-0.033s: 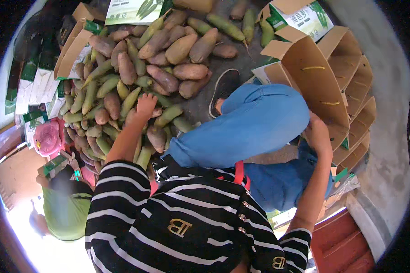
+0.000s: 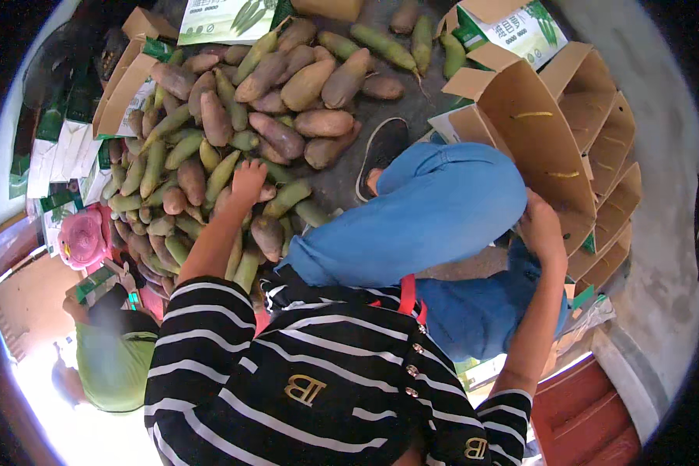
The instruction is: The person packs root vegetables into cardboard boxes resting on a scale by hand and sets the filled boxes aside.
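A large heap of elongated roots that look like green radishes [image 2: 309, 84] covers the floor ahead and to the left, many of them coated in reddish-brown soil. My left hand [image 2: 248, 182] rests on the near part of this heap, its fingertips a little apart. Under and beside it lies a brownish radish [image 2: 268, 193], largely covered by the hand. On the right, my right hand [image 2: 539, 225] is at the side of my raised knee, close to an open cardboard box [image 2: 532, 116]. The knee hides its fingers and anything in them.
Several open cardboard boxes [image 2: 615, 140] stand stacked on the right against a grey wall [image 2: 668, 233]. Printed white-and-green cartons [image 2: 229, 19] stand behind the heap. A pink plastic stool [image 2: 84, 237] is at the left, near a person in a green shirt [image 2: 115, 369].
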Tool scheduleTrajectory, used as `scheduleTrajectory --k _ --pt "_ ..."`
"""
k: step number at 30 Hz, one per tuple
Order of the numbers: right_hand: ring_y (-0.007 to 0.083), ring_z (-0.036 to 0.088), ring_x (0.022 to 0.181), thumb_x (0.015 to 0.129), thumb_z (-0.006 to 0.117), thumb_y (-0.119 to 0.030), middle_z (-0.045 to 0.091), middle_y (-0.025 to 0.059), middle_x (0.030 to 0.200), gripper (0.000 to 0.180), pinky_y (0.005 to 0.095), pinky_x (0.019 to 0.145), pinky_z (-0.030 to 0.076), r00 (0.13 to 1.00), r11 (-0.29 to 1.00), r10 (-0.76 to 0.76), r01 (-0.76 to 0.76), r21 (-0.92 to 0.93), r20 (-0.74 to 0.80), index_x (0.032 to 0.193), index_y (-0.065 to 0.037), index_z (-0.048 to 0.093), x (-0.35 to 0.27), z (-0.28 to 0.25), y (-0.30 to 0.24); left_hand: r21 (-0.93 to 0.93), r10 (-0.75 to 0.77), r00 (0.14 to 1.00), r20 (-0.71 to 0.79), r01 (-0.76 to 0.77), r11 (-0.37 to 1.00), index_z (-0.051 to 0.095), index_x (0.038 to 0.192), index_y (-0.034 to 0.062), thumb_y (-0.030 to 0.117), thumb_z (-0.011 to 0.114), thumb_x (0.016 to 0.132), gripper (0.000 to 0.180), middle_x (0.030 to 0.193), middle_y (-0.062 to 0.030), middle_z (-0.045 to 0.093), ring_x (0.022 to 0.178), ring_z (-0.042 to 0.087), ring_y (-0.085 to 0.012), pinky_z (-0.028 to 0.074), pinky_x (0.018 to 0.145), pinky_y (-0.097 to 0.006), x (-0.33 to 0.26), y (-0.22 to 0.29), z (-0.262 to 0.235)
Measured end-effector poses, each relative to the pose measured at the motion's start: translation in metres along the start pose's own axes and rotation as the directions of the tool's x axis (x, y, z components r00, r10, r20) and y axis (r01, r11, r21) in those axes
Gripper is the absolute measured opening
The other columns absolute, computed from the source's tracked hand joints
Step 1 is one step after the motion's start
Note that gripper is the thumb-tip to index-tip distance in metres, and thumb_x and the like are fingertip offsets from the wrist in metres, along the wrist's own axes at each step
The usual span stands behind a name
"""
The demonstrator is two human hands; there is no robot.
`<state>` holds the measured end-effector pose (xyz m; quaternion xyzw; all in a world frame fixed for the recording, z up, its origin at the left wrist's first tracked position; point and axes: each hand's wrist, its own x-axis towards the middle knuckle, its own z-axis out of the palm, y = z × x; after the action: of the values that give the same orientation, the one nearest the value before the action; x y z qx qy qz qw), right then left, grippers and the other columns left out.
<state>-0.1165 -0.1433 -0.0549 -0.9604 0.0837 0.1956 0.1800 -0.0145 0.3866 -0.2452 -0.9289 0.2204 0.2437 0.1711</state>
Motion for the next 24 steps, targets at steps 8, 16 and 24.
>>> scheduleTrajectory --k 8,16,24 --pt "0.0343 0.053 0.092 0.076 0.05 -0.008 0.055 0.0185 0.1 0.027 0.0415 0.076 0.043 1.0 0.998 0.012 -0.011 -0.066 0.012 0.103 -0.006 0.052 0.002 -0.001 0.001 -0.631 -0.329 0.826 -0.458 -0.041 0.775 0.046 0.11 0.0029 0.019 0.065 0.069 0.048 0.1 -0.0166 0.054 0.089 0.054 -0.0306 0.044 0.076 -0.036 -0.011 -0.001 -0.141" --pt "0.0346 0.054 0.09 0.076 0.049 -0.008 0.056 0.0201 0.096 0.025 0.0429 0.076 0.043 1.0 0.999 -0.005 0.005 -0.051 -0.008 0.101 -0.005 0.052 0.002 0.006 0.004 -0.599 -0.384 0.552 -0.74 -0.801 0.004 0.043 0.113 -0.0013 0.006 0.065 0.072 0.047 0.102 -0.0079 0.054 0.089 0.054 -0.0138 0.044 0.077 -0.025 -0.022 0.115 -0.338" --pt "0.0355 0.051 0.091 0.072 0.052 -0.002 0.056 0.0193 0.096 0.026 0.0413 0.076 0.042 1.0 1.0 -0.002 0.001 -0.031 -0.028 0.098 -0.004 0.053 0.007 0.015 0.009 -0.614 0.035 0.613 -0.789 -0.789 -0.023 0.049 0.108 0.0023 0.022 0.061 0.076 0.04 0.097 -0.0106 0.055 0.085 0.056 -0.0173 0.046 0.075 -0.031 0.042 0.23 -0.348"
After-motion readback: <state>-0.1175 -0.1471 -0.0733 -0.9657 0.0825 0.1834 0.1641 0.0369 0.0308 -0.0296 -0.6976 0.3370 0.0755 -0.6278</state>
